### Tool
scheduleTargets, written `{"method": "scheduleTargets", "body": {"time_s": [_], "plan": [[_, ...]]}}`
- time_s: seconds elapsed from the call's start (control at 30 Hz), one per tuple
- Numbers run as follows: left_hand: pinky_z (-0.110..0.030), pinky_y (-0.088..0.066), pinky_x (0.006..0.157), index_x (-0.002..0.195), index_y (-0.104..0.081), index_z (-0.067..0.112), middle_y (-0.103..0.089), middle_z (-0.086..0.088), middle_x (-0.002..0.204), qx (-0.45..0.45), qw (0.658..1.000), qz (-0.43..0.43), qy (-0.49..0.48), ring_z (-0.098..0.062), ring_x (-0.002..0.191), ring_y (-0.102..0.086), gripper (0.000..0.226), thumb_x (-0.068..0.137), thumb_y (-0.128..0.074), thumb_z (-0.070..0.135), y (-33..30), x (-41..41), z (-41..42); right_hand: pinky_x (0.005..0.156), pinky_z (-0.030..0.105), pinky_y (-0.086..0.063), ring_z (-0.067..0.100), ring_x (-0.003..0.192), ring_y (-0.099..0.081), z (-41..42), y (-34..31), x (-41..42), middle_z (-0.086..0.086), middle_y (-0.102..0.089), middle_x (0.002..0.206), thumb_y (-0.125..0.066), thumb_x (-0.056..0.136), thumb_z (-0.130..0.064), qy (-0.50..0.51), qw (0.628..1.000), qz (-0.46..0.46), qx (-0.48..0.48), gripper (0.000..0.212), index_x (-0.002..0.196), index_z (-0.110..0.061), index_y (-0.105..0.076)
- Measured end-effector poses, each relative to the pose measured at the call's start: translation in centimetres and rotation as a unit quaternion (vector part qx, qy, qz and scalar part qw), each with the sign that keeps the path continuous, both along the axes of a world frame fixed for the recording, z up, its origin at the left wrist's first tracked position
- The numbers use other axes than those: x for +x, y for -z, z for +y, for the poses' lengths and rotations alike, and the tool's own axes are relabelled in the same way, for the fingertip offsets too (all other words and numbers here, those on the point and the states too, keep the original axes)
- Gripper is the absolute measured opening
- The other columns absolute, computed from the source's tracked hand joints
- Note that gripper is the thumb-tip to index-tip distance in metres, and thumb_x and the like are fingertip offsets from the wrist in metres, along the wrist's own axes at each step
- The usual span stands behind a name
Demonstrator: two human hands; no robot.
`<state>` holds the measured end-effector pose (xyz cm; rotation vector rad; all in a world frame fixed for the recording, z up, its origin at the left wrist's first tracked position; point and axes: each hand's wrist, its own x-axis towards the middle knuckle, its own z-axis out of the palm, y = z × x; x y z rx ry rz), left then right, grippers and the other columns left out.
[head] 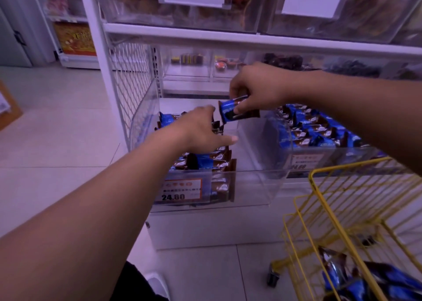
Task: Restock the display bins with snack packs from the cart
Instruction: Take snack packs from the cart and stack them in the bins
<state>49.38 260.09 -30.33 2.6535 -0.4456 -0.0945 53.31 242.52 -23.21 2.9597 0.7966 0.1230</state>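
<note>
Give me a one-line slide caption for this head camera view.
Right hand holds a blue snack pack over the clear bin while left hand arranges packs inside.

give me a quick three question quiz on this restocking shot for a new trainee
1. True or false: the right hand holds a blue snack pack above the clear bin.
2. Which colour is the wire cart? A) red B) yellow C) green
3. Fill the gap: the price label on the bin's front reads ____.

Key:
1. True. Its grip is on one pack, while the left hand reaches down among the packs already in the bin.
2. B
3. 24.80
</note>
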Motion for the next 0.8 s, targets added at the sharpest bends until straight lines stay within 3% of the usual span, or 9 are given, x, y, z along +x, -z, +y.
{"method": "scheduleTargets", "body": {"time_s": [0.07,0.17,0.27,0.4,0.5,0.57,0.67,0.73,0.8], "plan": [[-0.05,-0.019,0.119,0.158,-0.008,0.022,-0.011,-0.004,0.165,0.098,0.994,0.058,0.0,-0.033,0.15,-0.011,0.109,0.077,-0.043,0.085,1.4,-0.1,-1.2,0.064,0.029,-0.041,0.02,0.075,-0.057,0.1,0.4,0.8,0.001,-0.064,0.081,-0.078,0.08,-0.029,0.01,0.999,-0.013,-0.033,0.019,0.09,-0.015,-0.07],[-0.062,0.003,0.119,0.155,0.018,0.026,0.02,0.001,0.164,0.207,0.97,0.128,-0.031,-0.032,0.15,0.02,0.124,0.069,-0.04,0.093,3.0,-0.1,-2.7,0.057,0.027,-0.034,0.018,0.067,-0.054,0.3,1.5,2.4,0.002,-0.063,0.078,-0.076,0.083,-0.03,0.035,0.998,-0.009,-0.06,0.017,0.083,-0.018,-0.065],[-0.068,0.002,0.115,0.154,0.021,0.027,0.025,0.004,0.163,0.243,0.958,0.144,-0.043,-0.038,0.147,0.024,0.126,0.07,-0.055,0.083,3.1,-0.1,-2.6,0.056,0.025,-0.036,0.012,0.065,-0.052,0.3,2.2,4.1,0.0,-0.062,0.076,-0.075,0.084,-0.03,0.058,0.997,0.008,-0.056,0.018,0.078,-0.019,-0.062],[-0.073,-0.005,0.113,0.153,0.023,0.028,0.027,0.008,0.162,0.28,0.945,0.159,-0.065,-0.051,0.143,0.022,0.121,0.077,-0.06,0.073,2.9,-0.3,-2.3,0.075,0.037,-0.056,0.026,0.081,-0.064,1.0,2.5,6.0,0.008,-0.07,0.088,-0.074,0.084,-0.032,0.071,0.993,0.012,-0.099,0.022,0.088,-0.011,-0.071],[-0.072,-0.01,0.113,0.154,0.021,0.026,0.025,0.006,0.163,0.278,0.944,0.165,-0.065,-0.055,0.142,0.019,0.125,0.072,-0.056,0.082,3.0,0.1,-2.5,0.084,0.038,-0.056,0.028,0.093,-0.065,2.0,2.8,7.3,0.009,-0.07,0.099,-0.078,0.082,-0.032,0.082,0.988,0.023,-0.127,0.03,0.1,-0.009,-0.071],[-0.069,-0.009,0.114,0.155,0.017,0.026,0.022,0.003,0.163,0.291,0.941,0.163,-0.06,-0.05,0.146,0.017,0.126,0.064,-0.033,0.098,3.2,0.6,-2.4,0.081,0.033,-0.053,0.027,0.096,-0.063,2.5,3.4,7.9,0.008,-0.067,0.099,-0.081,0.078,-0.031,0.093,0.985,0.027,-0.141,0.035,0.104,-0.011,-0.067],[-0.07,-0.009,0.112,0.155,0.013,0.035,0.017,0.0,0.165,0.293,0.944,0.144,-0.045,-0.041,0.15,0.012,0.108,0.067,-0.004,0.095,3.6,1.3,-2.5,0.066,0.029,-0.042,0.026,0.083,-0.058,3.2,4.6,8.3,0.002,-0.05,0.077,-0.088,0.07,-0.028,0.096,0.984,0.005,-0.147,0.037,0.082,-0.022,-0.054],[-0.07,-0.013,0.112,0.156,0.011,0.029,0.015,-0.002,0.165,0.265,0.953,0.129,-0.07,-0.045,0.149,0.005,0.098,0.079,-0.008,0.086,3.6,1.7,-2.6,0.06,0.027,-0.036,0.024,0.07,-0.051,3.6,5.3,8.2,-0.001,-0.041,0.074,-0.09,0.066,-0.024,0.091,0.983,0.006,-0.157,0.045,0.078,-0.025,-0.047],[-0.07,-0.014,0.112,0.156,0.01,0.022,0.012,-0.002,0.165,0.256,0.955,0.117,-0.094,-0.046,0.149,-0.001,0.092,0.088,-0.018,0.077,3.4,1.8,-2.7,0.058,0.027,-0.034,0.021,0.065,-0.047,3.5,6.1,8.1,0.003,-0.045,0.086,-0.088,0.068,-0.017,0.081,0.982,-0.003,-0.169,0.04,0.087,-0.02,-0.053]]}}
